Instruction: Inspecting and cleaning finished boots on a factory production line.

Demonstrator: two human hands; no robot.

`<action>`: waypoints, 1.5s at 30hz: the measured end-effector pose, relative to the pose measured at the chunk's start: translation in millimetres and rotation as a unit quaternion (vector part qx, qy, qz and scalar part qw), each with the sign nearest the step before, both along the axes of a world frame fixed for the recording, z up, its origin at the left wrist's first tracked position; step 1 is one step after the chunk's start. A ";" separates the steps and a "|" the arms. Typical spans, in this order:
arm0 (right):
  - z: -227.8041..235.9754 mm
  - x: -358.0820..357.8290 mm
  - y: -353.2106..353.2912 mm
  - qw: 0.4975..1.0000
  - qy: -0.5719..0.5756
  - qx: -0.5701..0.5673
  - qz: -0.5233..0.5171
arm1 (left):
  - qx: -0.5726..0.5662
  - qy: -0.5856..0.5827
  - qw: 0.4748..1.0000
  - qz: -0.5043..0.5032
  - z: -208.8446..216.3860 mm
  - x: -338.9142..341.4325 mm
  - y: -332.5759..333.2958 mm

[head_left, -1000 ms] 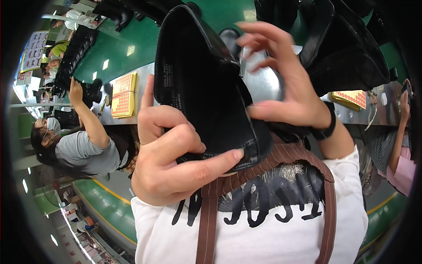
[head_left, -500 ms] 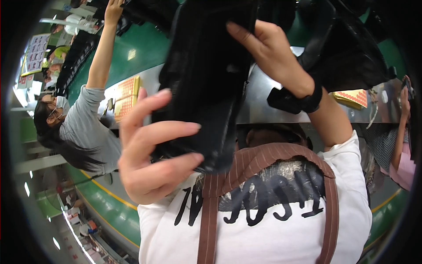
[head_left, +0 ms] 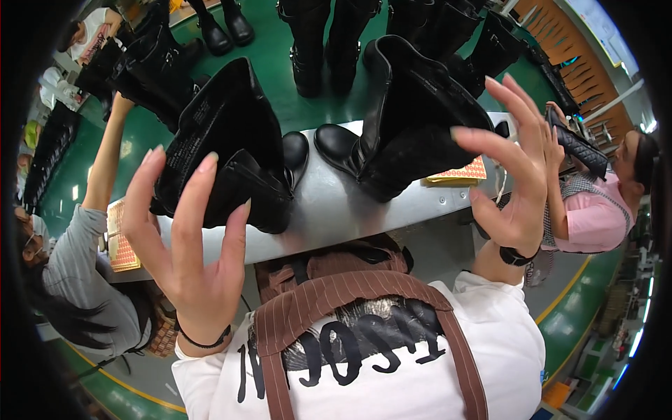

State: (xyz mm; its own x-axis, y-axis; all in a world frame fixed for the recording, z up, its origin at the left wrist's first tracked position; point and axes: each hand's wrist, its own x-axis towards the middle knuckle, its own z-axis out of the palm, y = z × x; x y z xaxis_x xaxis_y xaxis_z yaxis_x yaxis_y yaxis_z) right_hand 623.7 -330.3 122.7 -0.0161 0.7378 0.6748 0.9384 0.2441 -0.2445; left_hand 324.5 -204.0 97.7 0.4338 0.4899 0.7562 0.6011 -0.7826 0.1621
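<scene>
Two tall black leather-look boots [head_left: 406,161] stand on the shiny silver metal bench [head_left: 325,218]. Left hand [head_left: 198,262] and right hand [head_left: 516,187] are spread open over its near edge, not gripping, touch unclear. They look floppy up top, probably middling weight; I'd grab lower, where they're likely stiffer.

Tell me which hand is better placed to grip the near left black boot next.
Left, probably: your left hand is spread open by the near left black boot; your right hand is by the near right black boot.

Head-worn fisheye — looking down from close above the bench [head_left: 329,192] and chest [head_left: 364,378]
</scene>
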 end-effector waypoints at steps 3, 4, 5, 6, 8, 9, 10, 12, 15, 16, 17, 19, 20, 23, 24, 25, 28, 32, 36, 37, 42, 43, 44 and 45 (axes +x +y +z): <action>-17.4 -2.7 1.7 0.979 0.165 0.078 0.094 | -0.003 -0.018 1.000 0.010 -5.9 4.5 6.3; -21.3 -3.3 1.9 0.981 0.148 0.099 0.076 | 0.011 -0.014 1.000 0.026 -8.0 4.3 6.5; -23.4 -3.8 -0.4 0.983 0.150 0.080 0.066 | 0.024 -0.013 0.999 0.039 -9.3 3.0 6.4; -25.4 -4.0 -2.2 0.987 0.141 0.065 0.051 | 0.017 -0.036 0.999 0.022 -11.2 2.6 6.2; -27.8 -4.3 -5.9 0.989 0.129 0.066 0.030 | 0.004 -0.032 0.999 0.024 -13.8 0.7 3.7; -29.2 -5.3 -6.5 0.988 0.130 0.069 0.042 | 0.008 -0.032 0.999 0.014 -14.6 -0.7 2.7; -31.1 -5.8 -5.9 0.992 0.106 0.068 0.012 | 0.013 -0.030 0.999 0.016 -15.0 -1.2 2.5; -36.9 -9.4 0.0 0.994 0.071 0.079 -0.020 | 0.025 -0.039 0.999 0.016 -15.9 -2.0 5.4; -47.0 -16.7 16.4 0.978 0.112 0.166 -0.059 | 0.050 -0.032 0.998 0.003 -20.1 -2.9 11.9; -48.8 -18.9 21.1 0.974 0.129 0.180 -0.050 | 0.064 -0.092 0.994 -0.012 -24.7 -1.3 15.3; -49.2 -20.3 25.3 0.975 0.109 0.182 -0.071 | 0.090 -0.136 0.986 -0.030 -29.2 -1.8 17.2; -47.0 -23.5 26.3 0.984 0.081 0.137 -0.084 | 0.079 -0.065 0.994 0.035 -40.1 -8.4 14.8; -45.4 -24.9 24.2 0.987 0.074 0.115 -0.087 | 0.031 -0.169 0.985 -0.023 -51.0 -7.1 17.2; -45.7 -34.3 10.7 0.955 -0.098 0.171 -0.224 | -0.004 -0.193 0.981 0.009 -81.0 -20.4 17.9; -49.3 -38.1 6.9 0.977 -0.031 0.188 -0.092 | -0.058 -0.246 0.966 -0.047 -98.8 -15.9 20.1; -57.2 -44.7 6.4 0.985 0.058 0.162 0.015 | -0.132 -0.304 0.930 -0.162 -116.0 -12.1 22.2; -100.1 -70.4 21.6 0.912 0.319 -0.218 0.136 | -0.439 -0.170 0.876 -0.100 -153.2 -22.7 20.2; -181.8 -108.3 88.6 0.880 0.319 -0.307 0.173 | -0.572 -0.194 0.785 -0.139 -188.5 -23.9 17.6; -223.6 -117.7 114.4 0.838 0.355 -0.370 0.186 | -0.557 -0.203 0.794 -0.130 -196.3 -22.0 15.3; -227.5 -115.4 117.4 0.807 0.384 -0.405 0.193 | -0.548 -0.211 0.798 -0.135 -196.4 -21.8 15.4; -216.4 -112.2 126.5 0.738 0.378 -0.527 0.185 | -0.514 -0.179 0.837 -0.061 -194.6 -17.2 12.5; -205.6 -115.7 127.2 0.663 0.461 -0.563 0.176 | -0.510 -0.182 0.838 -0.066 -194.7 -16.8 12.1; -190.7 -120.7 125.0 0.671 0.462 -0.545 0.198 | -0.519 -0.186 0.833 -0.048 -194.9 -16.3 11.8; -172.1 -126.5 120.4 0.648 0.534 -0.504 0.201 | -0.534 -0.182 0.825 -0.029 -195.0 -16.0 12.0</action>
State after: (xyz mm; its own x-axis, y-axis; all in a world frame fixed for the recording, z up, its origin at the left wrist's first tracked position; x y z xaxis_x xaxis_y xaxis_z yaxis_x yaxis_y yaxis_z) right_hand 497.2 -209.9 -49.4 -0.2656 0.8933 -0.3625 0.0124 -0.3729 -0.9278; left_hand 308.5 -192.0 -97.3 0.3184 0.9479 -0.0080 0.3270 -0.1019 0.9395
